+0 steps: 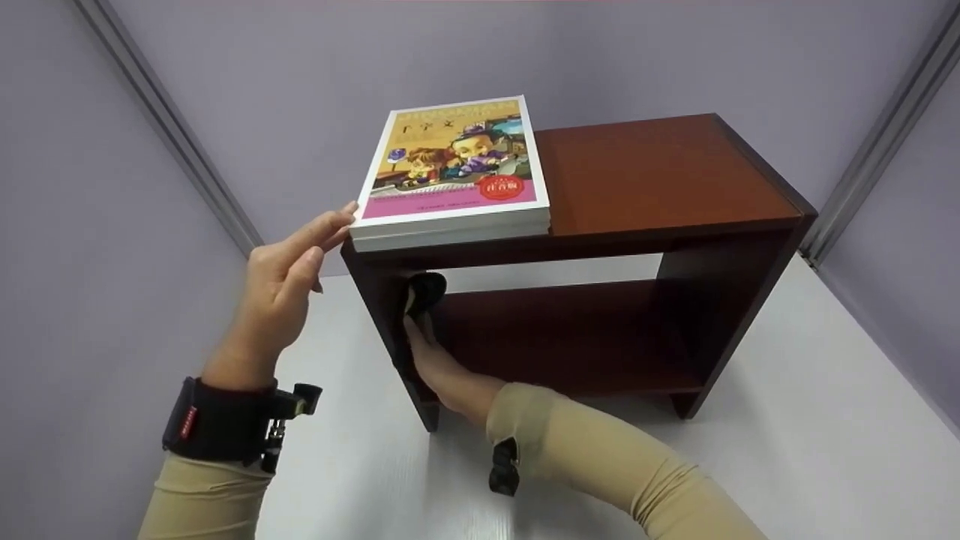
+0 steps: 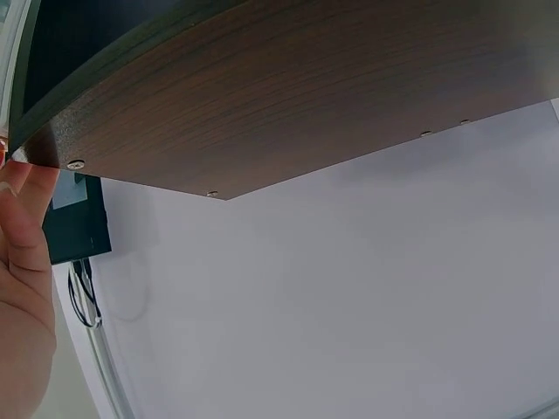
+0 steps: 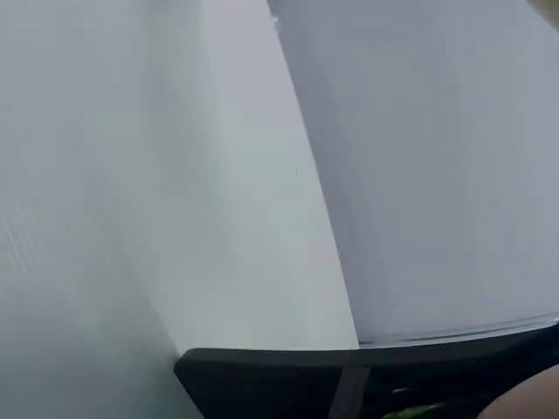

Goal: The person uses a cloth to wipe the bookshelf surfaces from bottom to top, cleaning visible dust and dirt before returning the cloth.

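Note:
A stack of books (image 1: 450, 169) with a cartoon cover lies on the left part of the top of a small dark red-brown wooden shelf unit (image 1: 660, 180). My left hand (image 1: 285, 281) touches the stack's front left corner with its fingertips, beside the unit's top edge; in the left wrist view its fingers (image 2: 26, 227) reach the corner of the side panel. Inside the open compartment, my right hand (image 1: 442, 367) holds a soft-looking black thing with a yellowish patch (image 1: 427, 291) against the inner left panel. Most of the right fingers are hidden.
The unit stands on a white surface (image 1: 337, 450) between grey-lilac walls (image 1: 112, 300). Metal strips (image 1: 877, 165) run along the wall corners. In the left wrist view, a dark box with cables (image 2: 83, 227) shows behind the hand. A lower shelf board (image 1: 555, 330) spans the compartment.

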`<act>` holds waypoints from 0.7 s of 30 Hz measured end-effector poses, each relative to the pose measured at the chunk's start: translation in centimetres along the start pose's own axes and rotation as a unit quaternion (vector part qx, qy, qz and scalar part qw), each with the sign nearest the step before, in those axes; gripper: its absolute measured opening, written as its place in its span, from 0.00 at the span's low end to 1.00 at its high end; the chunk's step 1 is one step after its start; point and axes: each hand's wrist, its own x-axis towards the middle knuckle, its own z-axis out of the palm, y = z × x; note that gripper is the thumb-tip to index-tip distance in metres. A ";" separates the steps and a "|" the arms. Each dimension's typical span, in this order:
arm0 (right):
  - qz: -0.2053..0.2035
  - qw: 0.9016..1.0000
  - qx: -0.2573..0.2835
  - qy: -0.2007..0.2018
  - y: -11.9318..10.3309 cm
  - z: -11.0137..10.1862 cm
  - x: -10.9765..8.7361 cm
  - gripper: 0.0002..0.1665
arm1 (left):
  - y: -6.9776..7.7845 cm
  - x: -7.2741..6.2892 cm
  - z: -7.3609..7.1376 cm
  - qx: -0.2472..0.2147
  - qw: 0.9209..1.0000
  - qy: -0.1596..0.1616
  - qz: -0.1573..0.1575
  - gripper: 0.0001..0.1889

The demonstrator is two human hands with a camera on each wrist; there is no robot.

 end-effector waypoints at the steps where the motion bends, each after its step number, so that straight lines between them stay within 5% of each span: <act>1: -0.001 1.000 0.005 0.001 0.2 -0.1 0.3 0.44 | 0.0 -0.1 0.0 0.003 1.000 0.000 0.000 0.21; 21: -0.044 0.998 -0.006 -0.044 -0.7 -3.1 7.3 0.42 | -0.1 -0.2 0.1 0.011 1.000 0.008 0.012 0.21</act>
